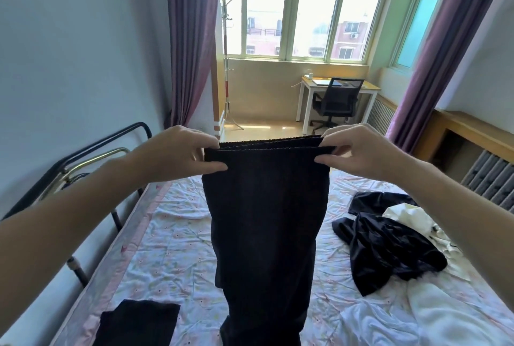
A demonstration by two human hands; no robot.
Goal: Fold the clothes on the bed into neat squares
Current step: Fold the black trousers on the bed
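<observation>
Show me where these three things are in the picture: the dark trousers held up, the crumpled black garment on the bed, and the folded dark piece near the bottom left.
dark trousers [267, 220], head view, middle of the hanging cloth.
crumpled black garment [389, 245], head view, its middle folds.
folded dark piece [139, 323], head view, its flat top.

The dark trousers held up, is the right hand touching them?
Touching. The head view shows the right hand pinching a top corner of the dark trousers between thumb and fingers.

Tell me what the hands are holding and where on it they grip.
Both hold the dark trousers by the waistband: the left hand pinches its left end, the right hand its right end, legs hanging over the bed.
</observation>
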